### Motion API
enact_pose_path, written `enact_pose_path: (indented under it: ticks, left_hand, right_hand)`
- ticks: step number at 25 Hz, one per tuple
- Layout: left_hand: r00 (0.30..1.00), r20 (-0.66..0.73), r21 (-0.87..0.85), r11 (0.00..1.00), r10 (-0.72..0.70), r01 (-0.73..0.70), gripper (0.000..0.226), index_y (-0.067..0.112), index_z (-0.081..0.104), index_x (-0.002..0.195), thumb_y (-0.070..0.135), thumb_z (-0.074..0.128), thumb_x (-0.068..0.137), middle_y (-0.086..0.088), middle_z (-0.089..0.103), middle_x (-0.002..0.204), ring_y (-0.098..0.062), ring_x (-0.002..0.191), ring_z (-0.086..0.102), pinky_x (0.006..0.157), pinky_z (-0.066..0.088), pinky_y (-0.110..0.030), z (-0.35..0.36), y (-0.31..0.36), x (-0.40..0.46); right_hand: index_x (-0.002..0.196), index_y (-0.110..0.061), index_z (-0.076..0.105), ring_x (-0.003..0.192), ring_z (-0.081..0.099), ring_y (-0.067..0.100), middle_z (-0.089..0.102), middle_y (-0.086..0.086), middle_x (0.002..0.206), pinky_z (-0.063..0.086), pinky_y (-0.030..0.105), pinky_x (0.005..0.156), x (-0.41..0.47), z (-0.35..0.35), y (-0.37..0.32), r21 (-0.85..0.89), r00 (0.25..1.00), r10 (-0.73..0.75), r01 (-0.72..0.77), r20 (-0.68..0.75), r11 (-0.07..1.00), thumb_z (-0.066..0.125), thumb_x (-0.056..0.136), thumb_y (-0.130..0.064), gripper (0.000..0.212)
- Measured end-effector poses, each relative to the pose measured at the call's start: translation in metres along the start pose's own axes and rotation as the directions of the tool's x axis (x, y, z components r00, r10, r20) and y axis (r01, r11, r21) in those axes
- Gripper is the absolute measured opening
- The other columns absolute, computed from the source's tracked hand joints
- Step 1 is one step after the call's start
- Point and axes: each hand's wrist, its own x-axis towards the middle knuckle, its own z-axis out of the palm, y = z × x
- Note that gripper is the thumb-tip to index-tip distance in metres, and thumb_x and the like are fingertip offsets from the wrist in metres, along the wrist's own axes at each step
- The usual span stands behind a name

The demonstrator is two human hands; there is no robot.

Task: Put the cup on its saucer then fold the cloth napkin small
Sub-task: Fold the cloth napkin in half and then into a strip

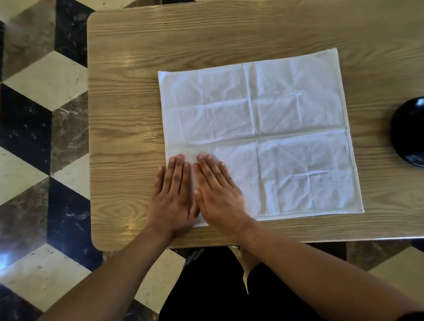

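Note:
A white cloth napkin lies spread flat on the wooden table, creased into a grid of old fold lines. My left hand and my right hand lie side by side, palms down with straight fingers, pressing on the napkin's near left corner. At the right edge of the view sits a black saucer, partly cut off by the frame. Something pale shows in its middle at the frame edge; I cannot tell whether it is the cup.
The table's near edge runs just below my wrists, and its rounded left corner is at the lower left. A black, white and brown tiled floor lies to the left. Chair legs show beyond the far edge.

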Motion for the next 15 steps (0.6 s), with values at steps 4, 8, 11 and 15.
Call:
enact_pose_path:
  ticks: [4,8,11,15]
  left_hand:
    - [1.000,0.007,0.019,1.000,-0.007,0.007,0.081,-0.003,0.019,0.160,0.047,0.037,0.099,-0.022,0.012,0.171,-0.035,0.160,0.011,0.126,0.020,-0.058,-0.003,-0.001,0.000]
    - [1.000,0.011,0.015,1.000,0.000,0.000,0.084,-0.003,0.021,0.160,0.045,0.043,0.094,-0.023,0.013,0.170,-0.035,0.160,0.011,0.126,0.020,-0.058,-0.004,-0.001,0.000]
    - [1.000,0.018,0.013,1.000,0.000,0.000,0.083,-0.004,0.022,0.159,0.044,0.043,0.094,-0.023,0.013,0.170,-0.035,0.160,0.011,0.127,0.019,-0.058,-0.004,0.000,0.000]
    - [0.999,0.044,0.014,1.000,-0.005,0.004,0.084,-0.004,0.020,0.160,0.045,0.042,0.095,-0.023,0.011,0.171,-0.034,0.160,0.009,0.126,0.020,-0.059,-0.005,-0.001,-0.001]
  right_hand:
    - [0.161,-0.007,0.020,0.158,0.005,0.022,0.012,0.009,0.171,0.013,0.045,0.128,-0.013,0.002,0.031,-0.098,0.998,0.017,-0.023,-0.059,0.995,0.037,0.106,-0.036,0.065]
    - [0.163,-0.011,0.011,0.159,0.004,0.021,0.008,0.006,0.172,0.006,0.043,0.128,-0.041,-0.012,0.098,-0.158,0.979,0.137,-0.160,-0.151,0.974,0.030,0.104,-0.048,0.072]
    - [0.163,-0.014,0.009,0.159,0.005,0.021,0.007,0.004,0.172,0.009,0.045,0.128,-0.067,-0.029,0.150,-0.160,0.956,0.233,-0.262,-0.180,0.952,0.028,0.103,-0.053,0.074]
    - [0.163,-0.015,0.008,0.159,0.005,0.021,0.005,0.003,0.172,0.012,0.047,0.127,-0.093,-0.048,0.197,-0.127,0.935,0.305,-0.330,-0.182,0.936,0.027,0.102,-0.055,0.075]
